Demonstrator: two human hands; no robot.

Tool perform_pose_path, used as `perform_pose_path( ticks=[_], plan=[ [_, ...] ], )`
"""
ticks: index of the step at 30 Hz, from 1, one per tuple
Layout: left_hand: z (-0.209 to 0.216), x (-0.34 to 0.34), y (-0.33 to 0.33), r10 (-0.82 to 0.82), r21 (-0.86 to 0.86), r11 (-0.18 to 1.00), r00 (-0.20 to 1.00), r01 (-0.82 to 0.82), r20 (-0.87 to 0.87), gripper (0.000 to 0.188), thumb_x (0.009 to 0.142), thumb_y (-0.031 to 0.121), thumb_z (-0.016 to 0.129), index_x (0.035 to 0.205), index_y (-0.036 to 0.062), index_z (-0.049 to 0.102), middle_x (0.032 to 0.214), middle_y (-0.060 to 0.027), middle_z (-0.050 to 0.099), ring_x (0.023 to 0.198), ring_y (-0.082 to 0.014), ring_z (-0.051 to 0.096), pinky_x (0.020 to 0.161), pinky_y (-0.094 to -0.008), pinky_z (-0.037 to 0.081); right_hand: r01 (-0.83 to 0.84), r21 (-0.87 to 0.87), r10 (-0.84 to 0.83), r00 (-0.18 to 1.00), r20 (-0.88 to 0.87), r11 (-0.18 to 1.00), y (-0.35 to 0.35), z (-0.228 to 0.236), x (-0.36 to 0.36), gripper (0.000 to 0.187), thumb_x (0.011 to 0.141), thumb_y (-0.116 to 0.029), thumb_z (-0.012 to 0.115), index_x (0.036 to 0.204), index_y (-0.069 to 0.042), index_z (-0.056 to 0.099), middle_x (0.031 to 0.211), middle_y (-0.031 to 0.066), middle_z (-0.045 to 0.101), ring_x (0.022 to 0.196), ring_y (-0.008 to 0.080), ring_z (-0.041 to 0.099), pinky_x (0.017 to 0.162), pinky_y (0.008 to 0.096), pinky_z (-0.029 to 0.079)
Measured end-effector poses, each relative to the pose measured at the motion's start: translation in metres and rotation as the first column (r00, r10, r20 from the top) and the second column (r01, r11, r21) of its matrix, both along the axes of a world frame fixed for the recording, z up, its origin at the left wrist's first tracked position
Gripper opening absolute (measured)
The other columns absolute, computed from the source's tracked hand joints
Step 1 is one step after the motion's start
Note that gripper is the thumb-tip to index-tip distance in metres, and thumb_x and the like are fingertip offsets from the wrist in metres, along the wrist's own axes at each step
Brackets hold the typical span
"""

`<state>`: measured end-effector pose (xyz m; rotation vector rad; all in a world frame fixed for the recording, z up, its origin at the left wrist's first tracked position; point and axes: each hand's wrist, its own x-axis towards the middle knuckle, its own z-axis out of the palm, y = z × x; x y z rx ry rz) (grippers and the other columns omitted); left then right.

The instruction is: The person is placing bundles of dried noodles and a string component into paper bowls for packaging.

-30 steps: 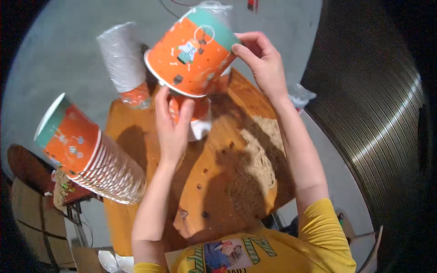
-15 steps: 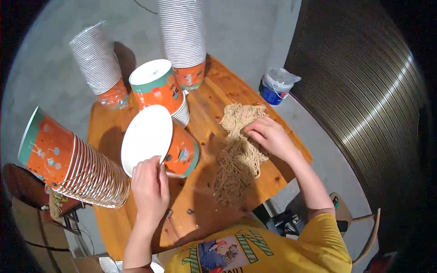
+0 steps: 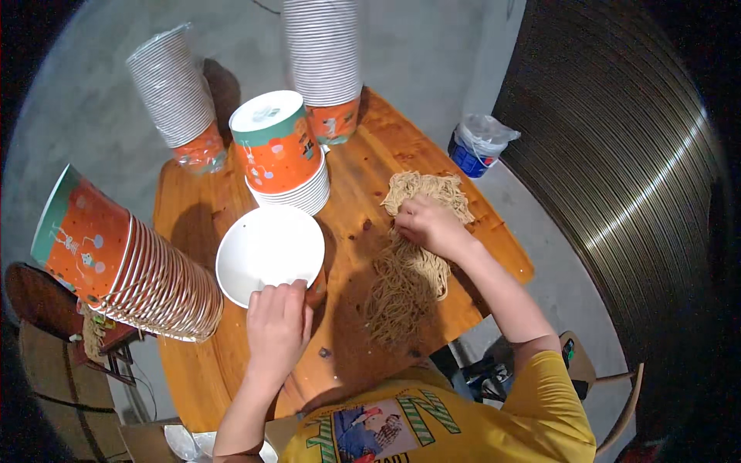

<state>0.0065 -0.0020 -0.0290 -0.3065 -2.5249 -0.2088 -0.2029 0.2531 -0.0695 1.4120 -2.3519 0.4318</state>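
Note:
My left hand (image 3: 279, 328) is closed on the near rim of a paper bucket (image 3: 270, 251), white inside and orange outside. The bucket stands on the table with its mouth up, tipped slightly towards me. My right hand (image 3: 432, 228) rests on a pile of tan noodle-like strands (image 3: 401, 297) to the right. Its fingers are curled down and pinched into the middle of the pile, so the fingertips are partly hidden. The far part of the pile (image 3: 421, 187) looks paler, and the nearer part lies in shadow.
Behind the bucket stands a short upside-down stack of orange buckets (image 3: 278, 154). Two tall stacks, one plastic-wrapped (image 3: 174, 92) and one white-rimmed (image 3: 324, 62), rise at the back. Another stack (image 3: 131, 262) leans at the left. A blue pail (image 3: 475, 150) sits beyond the wooden table (image 3: 363, 212).
The bucket in my left hand has turned from lying tilted on its side to nearly upright. My right hand has shifted slightly left over the strands, fingers curling further in.

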Motion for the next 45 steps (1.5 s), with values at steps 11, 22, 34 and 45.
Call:
perform_pose_path(
  ticks=[11, 22, 34, 45],
  plan=[
    [-0.003, 0.0, 0.004, -0.021, 0.046, 0.999, 1.0, 0.02, 0.022, 0.04, 0.066, -0.002, 0.065, 0.104, 0.0007, 0.054, 0.085, -0.0122, 0.053, 0.077, -0.0299, 0.05, 0.07, -0.0404, 0.039, 0.0, 0.025, -0.001, 1.0, 0.009, 1.0, -0.002, -0.007, -0.011, 0.007, 0.066, -0.002, 0.056, 0.069, -0.008, 0.052, 0.078, 0.0073, 0.053, 0.085, 0.0292, 0.05, 0.075, 0.0401, 0.042],
    [0.019, -0.012, 0.034, -0.182, 0.379, 0.9, 0.976, 0.215, -0.12, 0.045, 0.077, 0.0, 0.063, 0.12, 0.0016, 0.048, 0.106, -0.0153, 0.054, 0.097, -0.0324, 0.054, 0.087, -0.0391, 0.043, -0.136, -0.311, 0.268, 0.859, 0.435, 0.941, -0.02, 0.06, 0.016, 0.008, 0.079, -0.007, 0.061, 0.077, -0.005, 0.054, 0.083, 0.0041, 0.056, 0.083, 0.0199, 0.053, 0.078, 0.0313, 0.042],
    [0.027, -0.008, 0.051, -0.586, 0.935, 0.043, 0.749, -0.353, 0.31, 0.02, 0.097, 0.015, 0.044, 0.106, 0.001, 0.055, 0.093, 0.0005, 0.054, 0.087, -0.008, 0.049, 0.077, -0.0229, 0.041, -0.064, -0.59, 0.327, 0.878, 0.35, 0.805, -0.025, 0.09, 0.061, 0.012, 0.075, 0.006, 0.056, 0.078, -0.004, 0.05, 0.076, 0.0006, 0.048, 0.069, 0.0113, 0.045, 0.061, 0.0238, 0.036],
    [-0.018, 0.042, 0.013, -0.333, 0.763, 0.503, 0.724, -0.405, 0.604, 0.024, 0.098, 0.024, 0.044, 0.097, 0.0042, 0.058, 0.067, -0.0002, 0.05, 0.061, -0.007, 0.048, 0.059, -0.0243, 0.042, 0.187, -0.286, -0.01, 0.851, 0.525, 0.94, -0.008, 0.024, 0.058, 0.014, 0.079, -0.008, 0.061, 0.091, -0.002, 0.056, 0.09, 0.0147, 0.057, 0.088, 0.0326, 0.057, 0.077, 0.0381, 0.046]
  ],
)
